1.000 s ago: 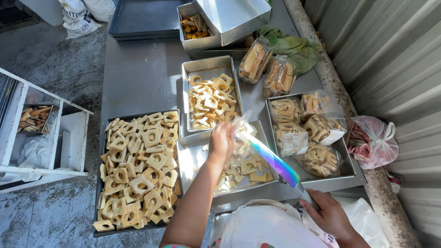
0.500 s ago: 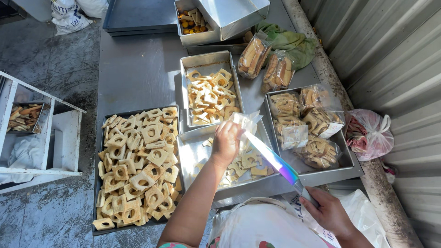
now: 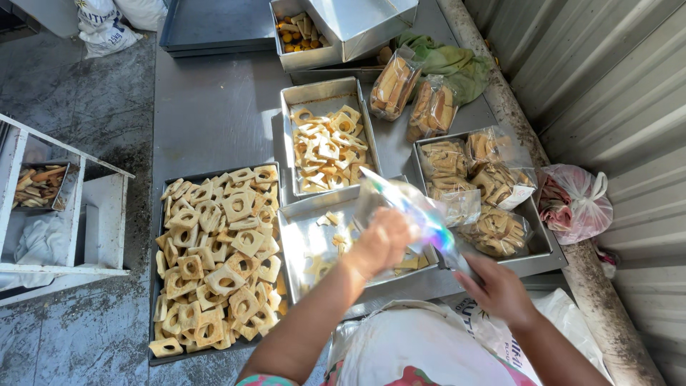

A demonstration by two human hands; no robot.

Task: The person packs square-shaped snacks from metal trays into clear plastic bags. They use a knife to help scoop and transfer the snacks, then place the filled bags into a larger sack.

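My left hand (image 3: 381,241) is closed around a few square biscuits and sits at the mouth of a clear plastic bag (image 3: 413,209). My right hand (image 3: 498,288) grips the bag's lower end and holds it up over a metal tray (image 3: 299,230) with a few loose biscuits in it. Beyond it stands a smaller metal tray (image 3: 323,93) of square ring-shaped biscuits (image 3: 325,150). To the left, a dark tray (image 3: 155,236) is heaped with the same biscuits (image 3: 218,261).
A tray at right (image 3: 537,246) holds several filled bags (image 3: 493,182). Two more filled bags (image 3: 411,96) and a green cloth (image 3: 457,64) lie behind it. A tin box (image 3: 336,28), pink bag (image 3: 575,204), white rack (image 3: 64,214) and corrugated wall (image 3: 629,107) surround the table.
My left hand has come back from the biscuit tray toward me, to the bag's mouth. The bag has lifted and tilted more upright in my right hand.
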